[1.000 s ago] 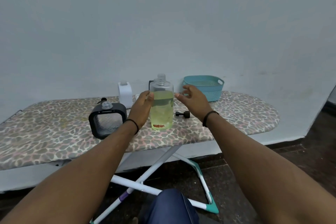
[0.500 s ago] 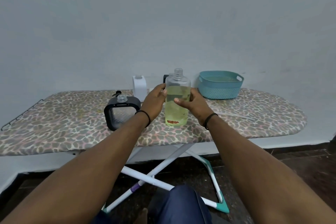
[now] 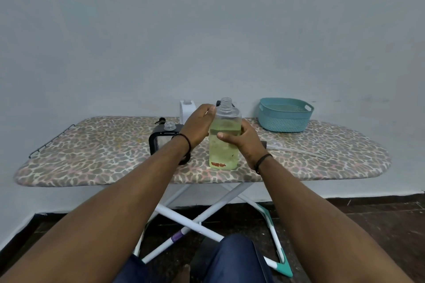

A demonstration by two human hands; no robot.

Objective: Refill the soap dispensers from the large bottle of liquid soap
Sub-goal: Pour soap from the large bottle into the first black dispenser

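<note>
Clear bottle (image 3: 225, 138) of pale yellow-green liquid, red mark near base, between left hand (image 3: 197, 126) and right hand (image 3: 245, 142). Black-framed dispenser (image 3: 158, 138) and white dispenser (image 3: 186, 109) just beyond left hand; teal perforated basket (image 3: 285, 114) beyond right hand. Leopard-print cover, tan and grey-brown, on ironing board (image 3: 96, 156) beneath both hands; black bands on both wrists.

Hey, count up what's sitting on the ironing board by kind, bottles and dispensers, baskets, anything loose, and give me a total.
Open containers for soap: 3, the clear bottle of yellow liquid held by the left hand and right hand, the black-framed dispenser, the white dispenser
Baskets: 1, the teal basket
Loose clear pump tubes: 1
Total: 5; a dark object behind the bottle is too hidden to count.
</note>
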